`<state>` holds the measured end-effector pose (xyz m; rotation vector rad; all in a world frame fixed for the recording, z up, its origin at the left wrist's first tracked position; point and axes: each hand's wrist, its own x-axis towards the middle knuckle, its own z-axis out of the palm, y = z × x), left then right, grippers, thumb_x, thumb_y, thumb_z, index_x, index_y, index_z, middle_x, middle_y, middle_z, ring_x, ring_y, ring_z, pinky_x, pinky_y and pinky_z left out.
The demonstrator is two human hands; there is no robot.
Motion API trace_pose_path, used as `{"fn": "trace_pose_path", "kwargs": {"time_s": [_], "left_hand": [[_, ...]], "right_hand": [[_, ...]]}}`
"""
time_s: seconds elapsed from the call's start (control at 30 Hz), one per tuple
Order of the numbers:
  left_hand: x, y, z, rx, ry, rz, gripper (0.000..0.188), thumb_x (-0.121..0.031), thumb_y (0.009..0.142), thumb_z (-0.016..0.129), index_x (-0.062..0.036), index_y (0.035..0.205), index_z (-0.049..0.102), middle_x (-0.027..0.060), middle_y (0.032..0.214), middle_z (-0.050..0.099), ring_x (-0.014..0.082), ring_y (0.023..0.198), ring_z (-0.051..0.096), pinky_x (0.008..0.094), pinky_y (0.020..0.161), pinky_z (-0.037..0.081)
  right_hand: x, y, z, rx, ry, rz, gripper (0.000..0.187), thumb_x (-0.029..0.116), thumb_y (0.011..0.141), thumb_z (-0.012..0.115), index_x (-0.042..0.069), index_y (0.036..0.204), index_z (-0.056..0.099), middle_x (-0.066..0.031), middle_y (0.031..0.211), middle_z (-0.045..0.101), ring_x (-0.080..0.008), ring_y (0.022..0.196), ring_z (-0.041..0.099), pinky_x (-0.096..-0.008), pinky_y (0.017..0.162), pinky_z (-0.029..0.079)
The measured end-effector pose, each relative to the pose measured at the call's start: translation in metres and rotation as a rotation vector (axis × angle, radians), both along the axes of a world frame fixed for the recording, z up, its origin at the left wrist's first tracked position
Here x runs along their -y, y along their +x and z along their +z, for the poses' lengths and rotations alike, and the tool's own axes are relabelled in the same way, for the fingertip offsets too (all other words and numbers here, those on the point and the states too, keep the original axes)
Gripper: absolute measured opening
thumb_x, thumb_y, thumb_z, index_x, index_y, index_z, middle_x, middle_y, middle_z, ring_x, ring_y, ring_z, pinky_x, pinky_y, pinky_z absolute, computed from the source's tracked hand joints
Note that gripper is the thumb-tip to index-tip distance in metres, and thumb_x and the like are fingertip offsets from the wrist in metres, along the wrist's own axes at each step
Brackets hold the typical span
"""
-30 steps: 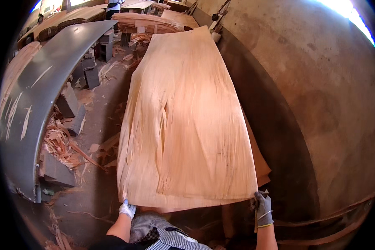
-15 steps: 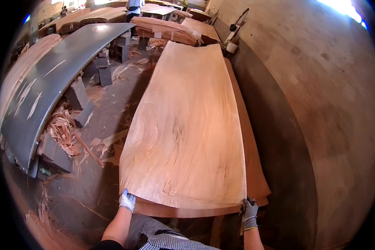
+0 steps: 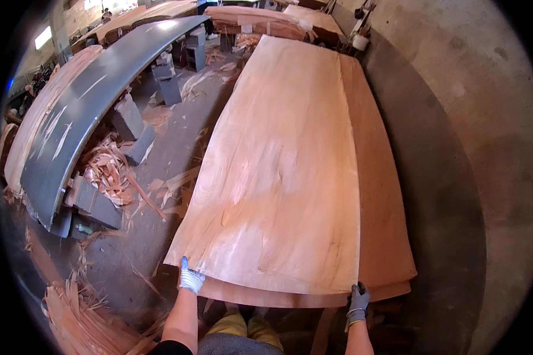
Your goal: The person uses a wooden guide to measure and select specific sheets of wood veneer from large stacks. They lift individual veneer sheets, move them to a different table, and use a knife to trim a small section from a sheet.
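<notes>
A large, pale sheet of wood veneer [image 3: 278, 177] stretches away from me over a stack of redder veneer sheets [image 3: 382, 195]. At its near left corner, my left hand [image 3: 191, 279], in a white and blue glove, pinches the edge with the thumb on top. My right hand [image 3: 358, 300], in a grey glove, grips the near right corner; its lower fingers are hidden. The pale sheet lies shifted left of the stack, so a reddish strip shows along the right side and below the near edge.
To the left, a long dark panel [image 3: 89, 118] rests on grey blocks [image 3: 130, 118]. Veneer scraps [image 3: 109, 171] litter the floor, with a larger heap [image 3: 80, 310] at lower left. A concrete wall [image 3: 456, 89] runs along the right. Further stacks of veneer [image 3: 257, 21] stand at the back.
The pale sheet has shifted left relative to the stack, uncovering more of the reddish sheets on the right. Both hands still hold its near corners. My view has turned and tilted down somewhat.
</notes>
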<state>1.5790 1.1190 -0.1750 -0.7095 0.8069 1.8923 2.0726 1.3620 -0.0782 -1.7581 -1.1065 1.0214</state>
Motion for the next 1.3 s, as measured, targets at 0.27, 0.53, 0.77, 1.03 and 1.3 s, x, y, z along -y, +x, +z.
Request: {"fn": "trace_pose_path", "kwargs": {"time_s": [0.27,0.53,0.77,1.03,1.3], "left_hand": [[0.054,-0.033,-0.063,-0.073,-0.151,-0.061,0.065,-0.041,0.081,0.058,-0.0055,0.132,0.040,0.0088,0.136,0.041,0.0314,0.124,0.037,0.0458,0.104,0.028],[0.053,-0.036,-0.070,-0.142,-0.278,-0.079,0.065,-0.047,0.085,0.049,-0.0082,0.136,0.035,0.0073,0.140,0.036,0.0291,0.130,0.030,0.0471,0.108,0.018],[0.018,-0.036,-0.094,-0.033,-0.207,0.011,0.066,-0.047,0.084,0.052,-0.0106,0.136,0.034,0.0084,0.140,0.035,0.0270,0.130,0.030,0.0437,0.108,0.020],[0.018,-0.006,-0.079,0.008,-0.484,-0.023,0.061,-0.049,0.087,0.047,-0.0132,0.134,0.033,0.0091,0.139,0.034,0.0322,0.128,0.029,0.0479,0.107,0.020],[0.036,0.013,-0.112,-0.071,-0.485,-0.054,0.060,-0.047,0.088,0.049,-0.0045,0.130,0.036,0.0159,0.128,0.046,0.0315,0.115,0.047,0.0438,0.096,0.040]], "right_hand": [[0.015,0.008,-0.037,0.188,-0.160,-0.076,0.024,0.005,0.077,0.067,-0.003,0.097,0.056,-0.0043,0.074,0.059,-0.0100,0.055,0.048,-0.0239,0.048,0.039],[0.028,0.026,-0.058,0.114,0.112,-0.184,0.014,0.004,0.077,0.067,0.007,0.077,0.053,-0.0004,0.057,0.052,-0.0091,0.040,0.043,-0.0238,0.036,0.032],[-0.024,0.006,-0.031,0.085,0.004,-0.159,0.017,0.007,0.077,0.068,0.009,0.071,0.052,0.0018,0.054,0.048,-0.0083,0.040,0.041,-0.0237,0.037,0.031],[-0.036,0.040,-0.043,0.186,-0.183,-0.034,0.010,0.015,0.086,0.059,0.009,0.079,0.054,0.0013,0.055,0.047,-0.0084,0.041,0.040,-0.0248,0.036,0.031],[-0.046,0.112,-0.131,0.230,-0.222,0.213,0.041,0.001,0.088,0.045,0.005,0.129,0.043,-0.0037,0.087,0.050,-0.0100,0.067,0.045,-0.0240,0.054,0.039]]}}
